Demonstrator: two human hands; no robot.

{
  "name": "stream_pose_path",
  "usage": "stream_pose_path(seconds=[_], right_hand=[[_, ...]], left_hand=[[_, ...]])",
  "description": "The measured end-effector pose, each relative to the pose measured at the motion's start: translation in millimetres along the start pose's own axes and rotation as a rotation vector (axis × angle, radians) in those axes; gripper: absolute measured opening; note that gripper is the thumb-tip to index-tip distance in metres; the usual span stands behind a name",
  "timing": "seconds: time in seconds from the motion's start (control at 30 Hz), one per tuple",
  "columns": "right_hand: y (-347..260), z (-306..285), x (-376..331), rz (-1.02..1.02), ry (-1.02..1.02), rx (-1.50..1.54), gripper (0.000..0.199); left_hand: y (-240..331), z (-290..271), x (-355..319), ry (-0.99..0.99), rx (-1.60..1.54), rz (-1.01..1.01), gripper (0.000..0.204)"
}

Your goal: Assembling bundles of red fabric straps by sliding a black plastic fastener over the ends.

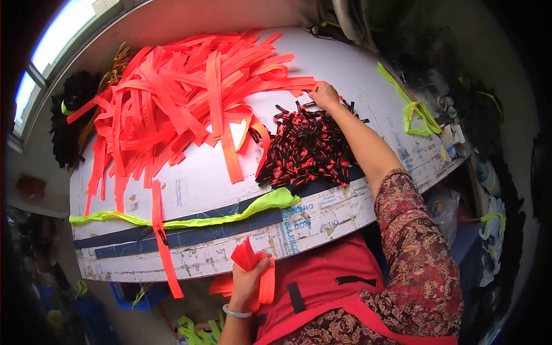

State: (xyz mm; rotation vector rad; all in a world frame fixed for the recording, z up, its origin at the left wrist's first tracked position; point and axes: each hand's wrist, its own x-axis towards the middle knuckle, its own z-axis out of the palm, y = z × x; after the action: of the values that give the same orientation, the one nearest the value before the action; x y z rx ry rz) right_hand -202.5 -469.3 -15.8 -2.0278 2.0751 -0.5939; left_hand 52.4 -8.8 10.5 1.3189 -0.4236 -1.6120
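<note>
My left hand (pixel 248 283) is closed around a folded bundle of orange-red zipper strips (pixel 246 253), below the table's near edge. My right hand (pixel 325 95) reaches across the table, its fingers pinched at the end of an orange-red zipper strip (pixel 300 81) that runs out of the big pile. That large tangled heap of zipper strips (pixel 167 98) covers the far left of the table. Just below my right hand lies a mound of small black-and-red pieces (pixel 307 146), seemingly zipper pulls. One single strip (pixel 161 241) with a small black piece on it hangs over the near edge.
A neon-yellow fabric strip (pixel 230 215) lies along the front of the white table (pixel 368 201). Another yellow strip (pixel 417 118) rests at the right. Dark bundles (pixel 72 115) stand at the left edge. Under the table is a blue basket (pixel 135 294).
</note>
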Motion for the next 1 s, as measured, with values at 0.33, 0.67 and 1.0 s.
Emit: stream_pose_path(seconds=[0.33, 0.67, 1.0], right_hand=[[-15.1, -108.5, -173.2, -0.178, -0.314, 0.780, 0.005], [-11.3, -68.3, -325.2, -0.460, -0.153, 0.374, 0.015], [-25.7, -50.2, -341.3, -0.424, -0.222, 0.569, 0.012]], left_hand=[[5.9, -16.6, -18.7, 0.035, 0.081, 0.213, 0.015], [32.1, -18.8, -45.2, 0.047, 0.318, 0.308, 0.015], [14.7, -21.8, -56.9, 0.038, 0.072, 0.221, 0.017]])
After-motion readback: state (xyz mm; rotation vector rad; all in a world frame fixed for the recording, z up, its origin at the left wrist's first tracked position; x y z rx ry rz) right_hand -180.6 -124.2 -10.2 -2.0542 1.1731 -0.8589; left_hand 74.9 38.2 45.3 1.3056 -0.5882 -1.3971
